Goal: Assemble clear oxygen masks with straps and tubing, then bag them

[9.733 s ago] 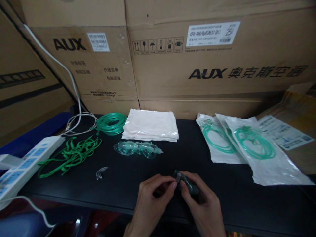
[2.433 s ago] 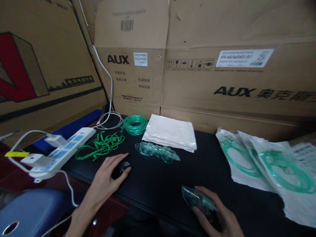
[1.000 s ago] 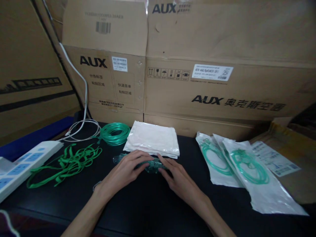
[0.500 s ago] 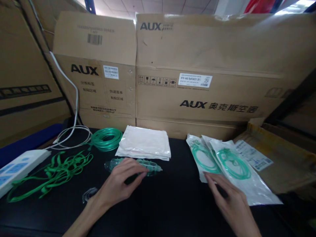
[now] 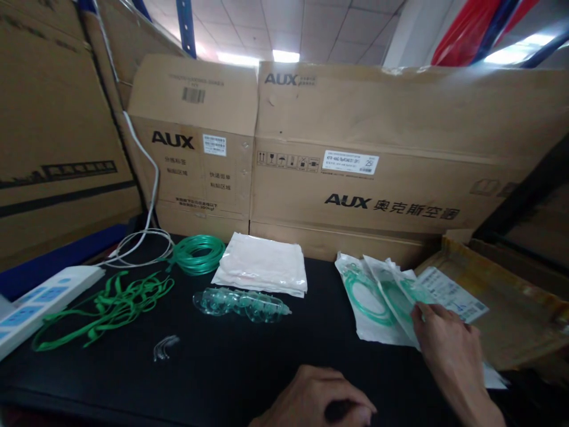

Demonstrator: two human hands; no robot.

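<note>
The fingers of the right hand are pinching the edge of a clear plastic pouch and tilting it up off the worktop, with green plastic tubing coiled inside it. Just left of those fingers, a second pouch with a green coil inside is lying partly under the raised one. Just above the fingertips, a printed leaflet is sticking out beyond the pouches, and a flattened cardboard box is sitting to the right of the hand. The curled fingers of the left hand are hovering at the near edge of the worktop, well apart from the right hand, and the bottom of the view cuts them off, so whether they are holding anything cannot be told. Beyond those fingers, a row of clear moulded plastic pieces is lying on the worktop, with a small clear plastic piece farther left. Farther from the fingers, a stack of white plastic-wrapped sheets and a coil of green tubing are resting near the back edge. Tangled green straps are lying out to the left beside a white power strip, and AUX cardboard cartons are standing behind everything.
</note>
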